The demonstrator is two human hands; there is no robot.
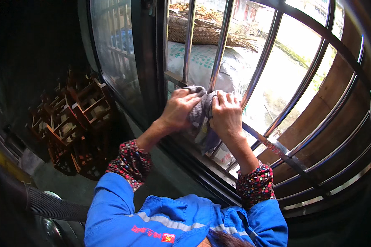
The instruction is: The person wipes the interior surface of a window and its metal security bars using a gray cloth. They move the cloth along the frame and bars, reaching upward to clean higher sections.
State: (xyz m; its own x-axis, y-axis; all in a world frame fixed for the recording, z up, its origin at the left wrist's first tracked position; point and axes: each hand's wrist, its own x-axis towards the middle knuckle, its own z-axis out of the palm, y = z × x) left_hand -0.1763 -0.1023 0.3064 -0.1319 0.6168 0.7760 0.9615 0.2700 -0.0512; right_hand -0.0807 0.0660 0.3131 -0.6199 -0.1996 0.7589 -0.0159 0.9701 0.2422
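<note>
Both of my hands grip a grey cloth (198,112) wrapped about the metal bars of a window grille. My left hand (181,106) presses one part of it near the horizontal crossbar (176,78); its edge is slightly blurred. Just beside it, my right hand (227,114) has its fingers curled over another part, close to an upright shiny bar (218,58). The cloth's lower end hangs below the crossbar. Whether it is one cloth or two I cannot tell.
Stacked wooden stools (77,114) stand on the floor at the left. A sliding glass pane (117,46) is beside the dark window frame (147,61). Beyond the bars lie white woven sacks (194,58) under a woven basket tray (194,32). A brown board (324,117) leans outside at the right.
</note>
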